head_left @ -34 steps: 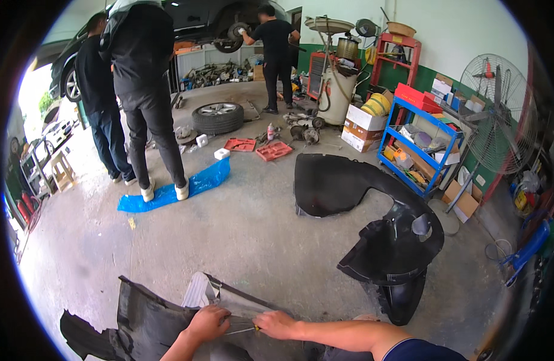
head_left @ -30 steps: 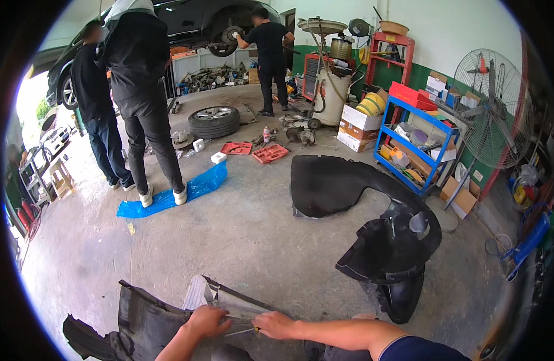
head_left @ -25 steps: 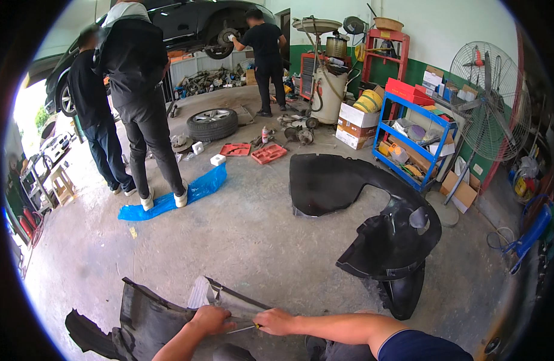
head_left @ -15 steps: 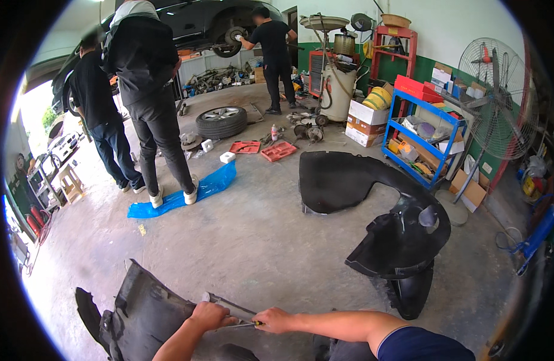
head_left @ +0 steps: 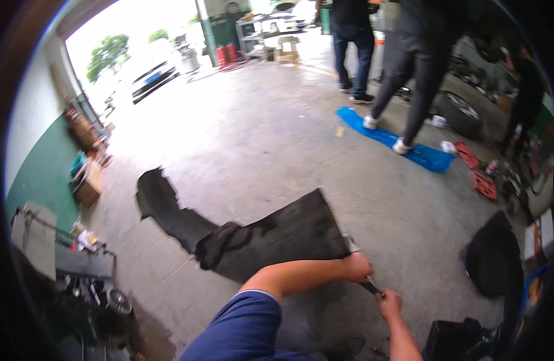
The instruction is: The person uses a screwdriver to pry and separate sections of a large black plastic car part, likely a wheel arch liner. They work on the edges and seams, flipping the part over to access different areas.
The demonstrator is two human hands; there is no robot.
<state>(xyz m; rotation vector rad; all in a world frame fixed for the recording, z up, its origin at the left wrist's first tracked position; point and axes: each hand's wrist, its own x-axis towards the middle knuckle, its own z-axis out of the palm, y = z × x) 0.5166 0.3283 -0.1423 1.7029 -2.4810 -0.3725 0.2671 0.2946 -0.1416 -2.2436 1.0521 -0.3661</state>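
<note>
A worn dark wheel arch liner (head_left: pixel 283 237) lies before me on the concrete floor, its long curved arm reaching to the far left. My left hand (head_left: pixel 357 267) is closed at the liner's right-hand edge, beside a small silvery piece. Just nearer and to the right, my right hand (head_left: pixel 390 303) is closed around the end of a thin metal tool (head_left: pixel 371 284), which reaches toward my left hand. Its exact kind is too blurred to tell. My left forearm crosses over the liner and hides part of its near side.
Another black wheel arch liner (head_left: pixel 495 256) lies at the right. Two people stand beyond, one on a blue plastic sheet (head_left: pixel 430 157); a third is at the far right. Red trays (head_left: pixel 484 185) and a wheel (head_left: pixel 460 114) lie near them. A cardboard box (head_left: pixel 88 182) stands by the left wall.
My view has swung to the left, toward the doorway, so people and sheet now appear further right. More of the near liner shows. Both hands stay closed at its edge.
</note>
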